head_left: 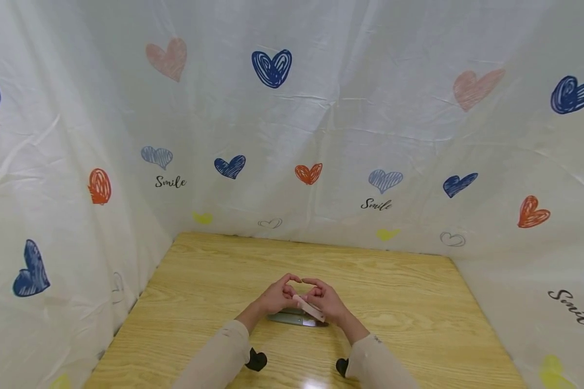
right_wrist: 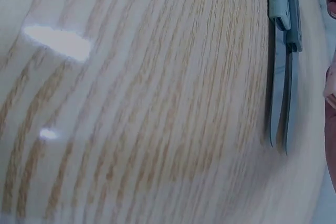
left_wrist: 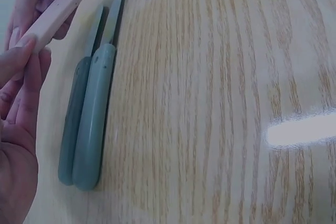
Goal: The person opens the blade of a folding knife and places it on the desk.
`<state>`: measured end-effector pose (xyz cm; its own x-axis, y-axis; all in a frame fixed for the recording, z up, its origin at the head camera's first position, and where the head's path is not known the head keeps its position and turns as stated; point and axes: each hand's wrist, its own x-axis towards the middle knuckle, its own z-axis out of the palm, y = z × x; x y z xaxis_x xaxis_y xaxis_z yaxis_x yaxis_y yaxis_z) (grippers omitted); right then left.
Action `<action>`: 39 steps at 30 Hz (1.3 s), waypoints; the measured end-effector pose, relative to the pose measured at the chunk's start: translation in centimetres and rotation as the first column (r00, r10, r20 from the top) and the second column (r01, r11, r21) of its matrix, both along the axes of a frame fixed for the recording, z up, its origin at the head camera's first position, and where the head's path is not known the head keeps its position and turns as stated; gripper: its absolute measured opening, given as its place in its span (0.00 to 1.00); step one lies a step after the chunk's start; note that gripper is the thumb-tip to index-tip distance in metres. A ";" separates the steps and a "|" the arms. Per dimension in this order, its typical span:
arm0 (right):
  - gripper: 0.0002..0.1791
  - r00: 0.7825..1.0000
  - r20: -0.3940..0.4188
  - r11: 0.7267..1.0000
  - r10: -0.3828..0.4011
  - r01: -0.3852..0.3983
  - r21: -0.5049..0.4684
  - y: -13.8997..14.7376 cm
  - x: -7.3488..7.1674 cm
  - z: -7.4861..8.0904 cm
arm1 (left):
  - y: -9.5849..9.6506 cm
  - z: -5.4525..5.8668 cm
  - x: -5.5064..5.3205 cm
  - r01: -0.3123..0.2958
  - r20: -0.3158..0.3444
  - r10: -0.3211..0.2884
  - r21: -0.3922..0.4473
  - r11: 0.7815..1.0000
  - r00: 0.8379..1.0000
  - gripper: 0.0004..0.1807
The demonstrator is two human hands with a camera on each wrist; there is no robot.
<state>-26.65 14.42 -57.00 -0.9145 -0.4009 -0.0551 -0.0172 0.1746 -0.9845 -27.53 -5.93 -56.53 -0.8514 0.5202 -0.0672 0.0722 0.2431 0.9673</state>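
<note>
Both hands meet above the table around a pink handle (head_left: 310, 308) with a dark rivet near one end. My left hand (head_left: 274, 297) pinches it between thumb and fingers. On its other side, my right hand (head_left: 330, 304) grips it with bent fingers, and the two index fingertips come together above. Any blade on the pink handle is hidden. Just below the hands, a light green knife (left_wrist: 94, 119) and a darker green knife (left_wrist: 76, 111) lie side by side, handles close together. Their blades point right in the head view.
The wood-grain table (head_left: 199, 281) carries bright light reflections near its front edge. White sheeting (head_left: 340, 140) printed with hearts and the word "Smile" hangs behind it and along both sides. Black bands (head_left: 256, 360) show by the cream sleeves (head_left: 224, 351).
</note>
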 end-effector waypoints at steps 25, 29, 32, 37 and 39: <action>0.33 0.978 -0.209 0.996 -0.008 -0.010 -0.084 0.1 -0.6 -0.3 | -0.8 -0.1 0.1 0.015 0.082 -0.022 0.081 0.997 0.996 0.46; 0.34 0.976 -0.213 0.995 0.037 -0.056 -0.085 0.9 -0.7 0.2 | -1.2 -0.1 0.2 0.045 0.085 -0.051 0.077 0.996 0.995 0.46; 0.34 0.982 -0.189 0.994 -0.033 0.011 -0.113 1.5 -0.7 0.8 | -1.7 -0.4 0.3 0.007 0.104 -0.018 0.109 0.994 0.994 0.46; 0.36 0.973 -0.087 0.963 -0.212 0.193 -0.190 2.7 -0.6 1.1 | -2.9 -0.8 0.4 -0.105 0.140 0.077 0.203 0.973 0.987 0.47; 0.37 0.965 -0.047 0.945 -0.259 0.243 -0.220 3.1 -0.4 1.0 | -3.2 -0.9 0.6 -0.143 0.163 0.102 0.265 0.954 0.981 0.47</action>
